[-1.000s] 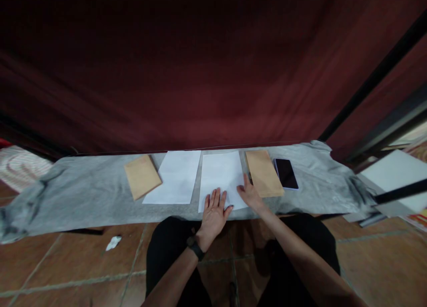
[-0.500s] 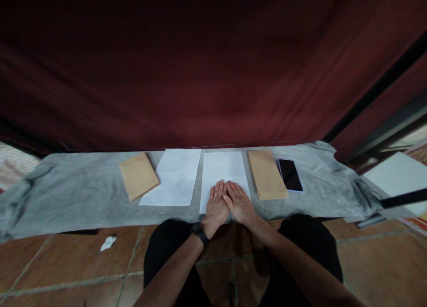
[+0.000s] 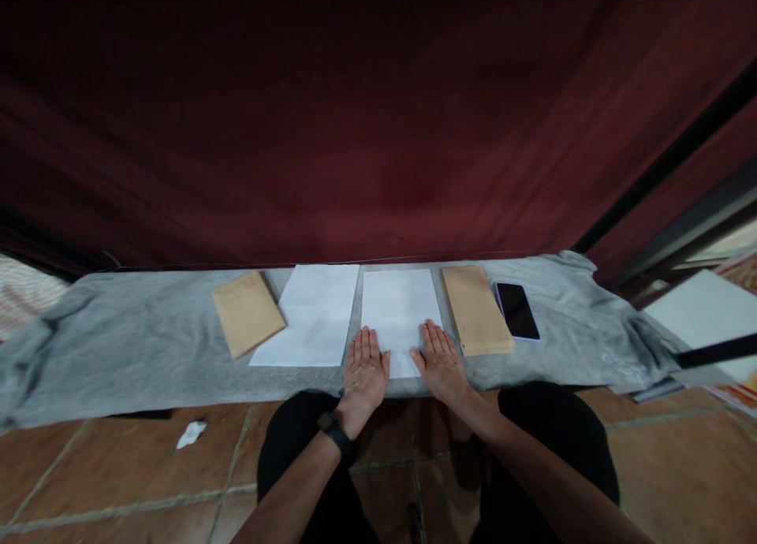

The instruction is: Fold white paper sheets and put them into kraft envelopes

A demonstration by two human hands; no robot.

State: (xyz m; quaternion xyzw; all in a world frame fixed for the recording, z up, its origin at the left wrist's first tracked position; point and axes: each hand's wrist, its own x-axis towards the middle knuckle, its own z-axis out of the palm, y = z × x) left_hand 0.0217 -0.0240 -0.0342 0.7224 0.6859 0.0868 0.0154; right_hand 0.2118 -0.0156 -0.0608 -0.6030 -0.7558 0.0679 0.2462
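Note:
A white sheet of paper [image 3: 399,298] lies flat on the grey cloth [image 3: 159,347] in front of me. My left hand [image 3: 366,368] rests palm down over its lower left edge, fingers stretched out, thumb out to the side. Over the lower right edge lies my right hand [image 3: 442,363], also flat and holding nothing. The hands are apart, with paper showing between them. To the left is a second white stack or sheet [image 3: 318,311], partly covered by a brown envelope [image 3: 247,314]. Several brown envelopes [image 3: 478,311] are stacked just right of the middle sheet.
A phone [image 3: 516,311] with a dark screen lies right of the envelope stack. Dark red fabric [image 3: 378,165] rises behind the cloth. White boards [image 3: 710,311] stand at the far right. A crumpled white scrap [image 3: 191,434] is on the tiled floor [image 3: 142,481].
My hands have parted from the middle of the sheet, the left moving to its left edge and the right to its right edge.

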